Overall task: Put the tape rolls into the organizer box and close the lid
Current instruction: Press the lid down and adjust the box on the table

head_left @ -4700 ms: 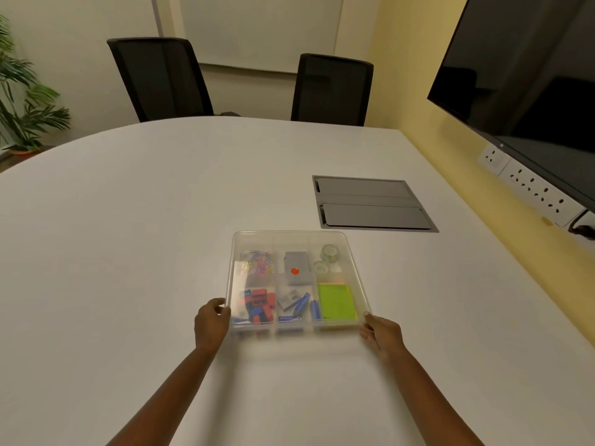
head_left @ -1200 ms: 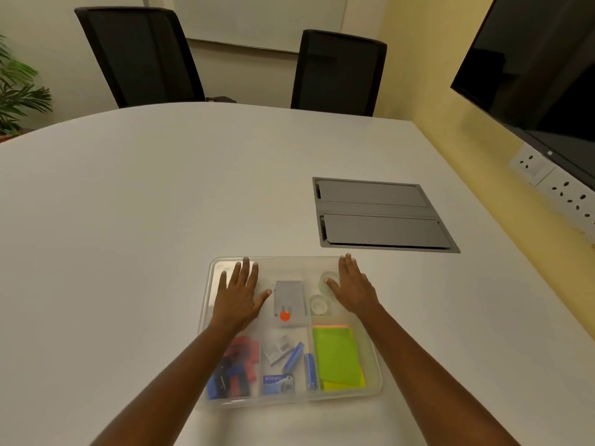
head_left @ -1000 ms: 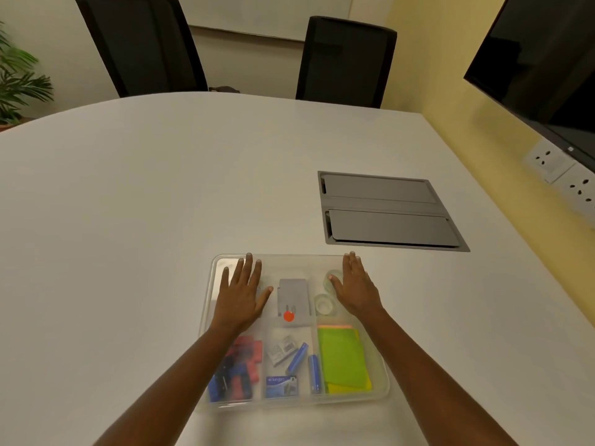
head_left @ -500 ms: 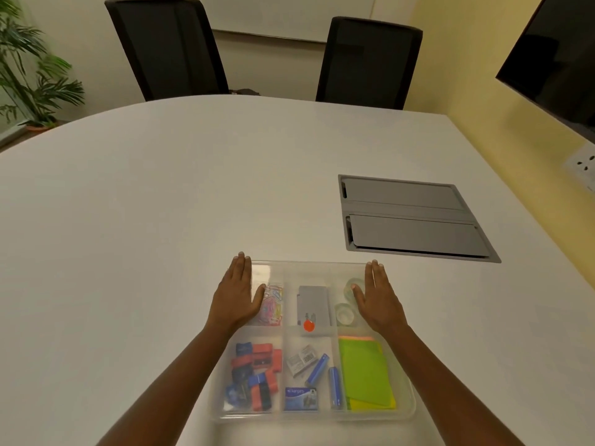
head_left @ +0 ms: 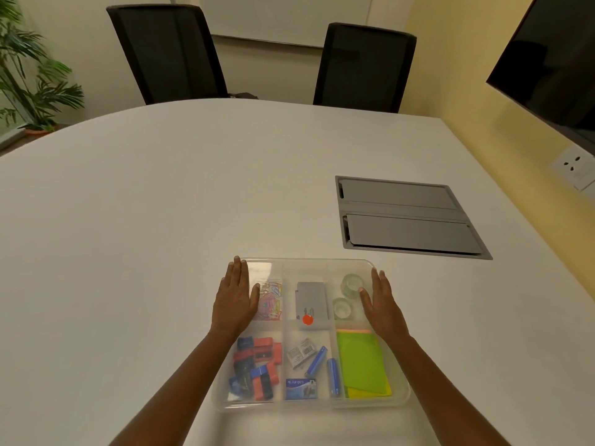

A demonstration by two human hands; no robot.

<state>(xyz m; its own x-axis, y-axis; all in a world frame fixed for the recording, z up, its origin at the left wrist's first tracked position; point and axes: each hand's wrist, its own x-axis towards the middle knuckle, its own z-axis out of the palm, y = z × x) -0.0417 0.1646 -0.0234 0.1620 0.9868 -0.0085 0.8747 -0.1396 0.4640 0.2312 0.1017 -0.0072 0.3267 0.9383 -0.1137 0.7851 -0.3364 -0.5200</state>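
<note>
Since earlier: both palms have slid outward from the middle of the lid toward its side edges.
Left hand [head_left: 234,300]: flat on the clear lid [head_left: 309,268] over the far-left compartment, fingers [head_left: 240,272] spread open, gripping nothing.
Right hand [head_left: 380,304]: flat at the far-right edge, fingers open too.
Tape rolls [head_left: 347,296]: two clear rolls in the far-right compartment of the organizer box [head_left: 310,403], which sits on the bench [head_left: 161,204].
Step in hand: I judge I am seating the lid.
How to do it well: press evenly along each edge, then the near corners, so no side stays lifted.
</note>
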